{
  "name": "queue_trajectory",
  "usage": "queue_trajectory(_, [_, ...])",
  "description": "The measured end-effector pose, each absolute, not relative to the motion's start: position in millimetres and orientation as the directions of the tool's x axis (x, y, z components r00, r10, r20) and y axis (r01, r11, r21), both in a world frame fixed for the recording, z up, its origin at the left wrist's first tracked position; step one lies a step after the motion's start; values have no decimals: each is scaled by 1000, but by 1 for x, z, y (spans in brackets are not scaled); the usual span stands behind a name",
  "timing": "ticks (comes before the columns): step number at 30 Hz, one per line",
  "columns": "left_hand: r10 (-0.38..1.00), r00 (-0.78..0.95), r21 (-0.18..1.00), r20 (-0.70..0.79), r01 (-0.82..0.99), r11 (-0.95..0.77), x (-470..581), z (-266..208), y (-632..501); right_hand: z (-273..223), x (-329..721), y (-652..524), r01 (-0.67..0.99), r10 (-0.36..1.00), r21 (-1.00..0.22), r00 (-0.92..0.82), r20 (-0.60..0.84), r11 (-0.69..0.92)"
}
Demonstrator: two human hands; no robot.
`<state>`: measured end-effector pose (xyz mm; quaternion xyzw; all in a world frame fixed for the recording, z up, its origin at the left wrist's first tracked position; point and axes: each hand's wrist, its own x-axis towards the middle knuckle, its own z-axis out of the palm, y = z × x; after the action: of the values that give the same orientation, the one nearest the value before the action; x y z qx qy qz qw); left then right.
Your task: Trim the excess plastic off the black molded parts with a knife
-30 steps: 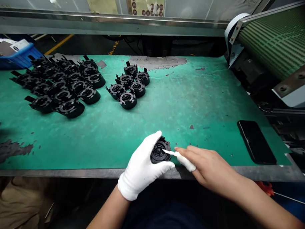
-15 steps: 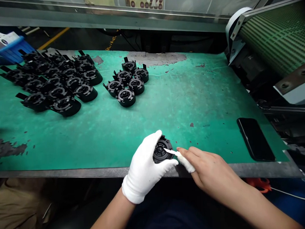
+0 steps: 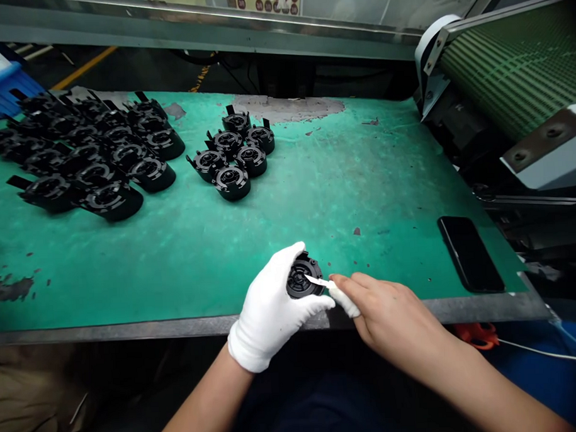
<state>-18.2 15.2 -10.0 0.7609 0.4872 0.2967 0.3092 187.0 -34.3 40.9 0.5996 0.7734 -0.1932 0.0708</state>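
My left hand (image 3: 271,305), in a white glove, is closed around a round black plastic part (image 3: 300,280) at the front edge of the table. The part's ringed face points up toward me. My bare right hand (image 3: 383,307) grips a knife (image 3: 315,280) whose handle is wrapped in white material. Its pale pointed blade lies over the middle of the part's face; whether the tip touches cannot be made out. Farther back stands a small group of similar black parts (image 3: 232,180), and a larger cluster of black parts (image 3: 110,196) fills the left side.
A black phone (image 3: 471,254) lies on the green tabletop (image 3: 344,195) at the right. Beyond it rises a green conveyor belt (image 3: 514,63) on a metal frame. A blue bin (image 3: 3,90) sits at the far left. Orange-handled scissors (image 3: 478,335) show below the table edge.
The whole view has shifted slightly, so the table things appear a little farther left. Both hands keep their hold on the part and the knife, with the blade still over the part's face.
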Motion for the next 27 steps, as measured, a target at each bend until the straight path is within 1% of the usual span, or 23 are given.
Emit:
queue_trajectory(3, [923, 339, 768, 185, 536, -351, -17, -14, 11, 43, 184, -35, 961, 897, -210, -248, -367, 180])
queue_trajectory(7, [917, 325, 771, 230, 514, -376, -18, -18, 10, 48, 177, -37, 977, 908, -184, -172, -382, 108])
queue_trajectory(11, [921, 283, 754, 266, 535, -382, -13, -22, 6, 48, 168, -43, 986, 920, -156, -106, -378, 49])
queue_trajectory(13, [924, 249, 731, 290, 565, -382, -10, -23, 3, 44, 166, -47, 983, 932, -182, -89, -352, 25])
queue_trajectory(16, [921, 244, 719, 303, 576, -389, -7, -25, 0, 37, 172, -51, 962, 955, -272, -113, -276, 35])
queue_trajectory(19, [917, 273, 717, 289, 573, -397, -10, -25, 3, 36, 190, -51, 923, 976, -378, -143, -162, 72])
queue_trajectory(21, [911, 318, 713, 262, 573, -405, -15, -22, 11, 38, 205, -46, 899, 980, -426, -165, -113, 102])
queue_trajectory(24, [869, 461, 715, 181, 545, -438, -26, -11, 27, 40, 221, -36, 872, 952, -458, -266, -152, 171])
queue_trajectory(26, [819, 552, 715, 158, 508, -480, -34, -3, 34, 39, 225, -30, 860, 921, -464, -335, -199, 212])
queue_trajectory(27, [806, 570, 716, 161, 494, -493, -36, 0, 35, 37, 225, -27, 853, 910, -469, -359, -209, 229])
